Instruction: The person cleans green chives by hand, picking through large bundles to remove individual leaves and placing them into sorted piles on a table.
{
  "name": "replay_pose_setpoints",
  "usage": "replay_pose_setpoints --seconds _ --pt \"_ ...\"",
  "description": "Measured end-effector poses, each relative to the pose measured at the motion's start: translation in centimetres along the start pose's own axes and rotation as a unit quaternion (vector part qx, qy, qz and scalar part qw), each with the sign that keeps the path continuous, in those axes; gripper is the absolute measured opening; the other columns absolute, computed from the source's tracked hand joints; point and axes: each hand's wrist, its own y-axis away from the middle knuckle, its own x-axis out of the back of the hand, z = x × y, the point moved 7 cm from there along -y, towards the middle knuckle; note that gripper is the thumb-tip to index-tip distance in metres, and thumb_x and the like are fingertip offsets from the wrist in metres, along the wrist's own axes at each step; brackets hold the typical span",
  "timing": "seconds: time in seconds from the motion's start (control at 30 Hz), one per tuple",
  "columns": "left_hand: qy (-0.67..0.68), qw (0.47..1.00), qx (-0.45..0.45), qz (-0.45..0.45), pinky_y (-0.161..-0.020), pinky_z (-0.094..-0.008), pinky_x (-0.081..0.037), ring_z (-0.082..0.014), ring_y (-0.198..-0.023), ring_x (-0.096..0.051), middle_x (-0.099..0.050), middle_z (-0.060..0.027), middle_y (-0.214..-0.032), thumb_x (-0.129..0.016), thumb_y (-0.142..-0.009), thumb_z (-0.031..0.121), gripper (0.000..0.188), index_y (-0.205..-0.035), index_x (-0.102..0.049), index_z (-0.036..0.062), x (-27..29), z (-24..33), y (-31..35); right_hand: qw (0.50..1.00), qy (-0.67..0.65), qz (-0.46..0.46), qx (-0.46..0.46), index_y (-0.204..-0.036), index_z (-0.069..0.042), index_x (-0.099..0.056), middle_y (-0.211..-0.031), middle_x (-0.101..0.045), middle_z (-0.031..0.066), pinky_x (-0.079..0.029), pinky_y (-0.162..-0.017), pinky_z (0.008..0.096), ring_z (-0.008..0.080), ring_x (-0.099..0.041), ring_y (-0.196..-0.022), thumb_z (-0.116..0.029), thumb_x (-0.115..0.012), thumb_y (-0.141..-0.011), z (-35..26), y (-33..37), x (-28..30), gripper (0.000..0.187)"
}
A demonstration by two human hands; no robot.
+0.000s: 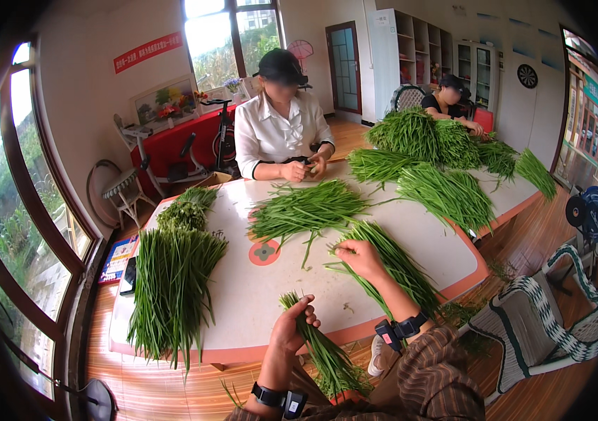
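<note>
My left hand [292,325] is wrapped round a bunch of green chives [328,361]. Their pale cut ends stick up past the thumb, and the long leaves hang down over the table's near edge toward my lap. My right hand [362,258] is closed in a pinch at the pale ends of a loose chive pile [390,270] lying at the table's near right. Exactly how many stalks are between those fingertips is too small to tell. Each of my wrists wears a black band with a small device.
A white table [264,298] with an orange border carries a thick chive stack [172,288] at left, a middle pile [309,209] and large heaps [418,137] at far right. A person in white [285,133] sits opposite; another [447,102] sits farther back. A woven chair [537,323] stands right.
</note>
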Motion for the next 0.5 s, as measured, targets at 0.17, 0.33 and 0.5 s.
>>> replay_pose_setpoints --seconds 0.17,0.33,0.5 --pt "0.007 1.000 -0.011 -0.017 -0.055 -0.0261 -0.038 -0.0106 -0.055 -0.038 -0.039 0.0017 -0.062 -0.051 -0.087 0.017 0.022 -0.104 -0.048 0.0041 -0.3 0.4 -0.5 0.980 -0.197 0.019 0.008 -0.091 0.003 -0.063 -0.079 -0.062 -0.0011 -0.043 -0.066 0.0190 0.0039 -0.053 -0.072 -0.009 -0.059 -0.082 -2.8 -0.7 3.0 0.016" --pt "-0.002 0.999 -0.038 -0.014 -0.056 -0.0274 -0.038 -0.0113 -0.055 -0.037 -0.038 0.0019 -0.062 -0.052 -0.087 0.016 0.028 -0.112 -0.046 0.0061 -2.0 1.0 -0.4 0.975 -0.217 -0.027 0.042 -0.086 0.003 -0.061 -0.076 -0.061 -0.0009 -0.043 -0.064 0.0196 0.0046 -0.052 -0.069 -0.010 -0.058 -0.083 -4.1 -0.4 2.3 0.014" --pt "-0.070 0.991 -0.112 0.024 -0.056 -0.0275 -0.038 -0.0107 -0.054 -0.037 -0.038 0.0025 -0.062 -0.056 -0.085 0.015 0.028 -0.110 -0.050 0.0040 -2.5 2.3 -0.2 0.975 -0.130 -0.175 0.034 -0.084 0.000 -0.061 -0.069 -0.061 0.0036 -0.043 -0.058 0.0240 0.0066 -0.053 -0.064 -0.014 -0.059 -0.081 -5.1 3.1 -4.0 0.015"
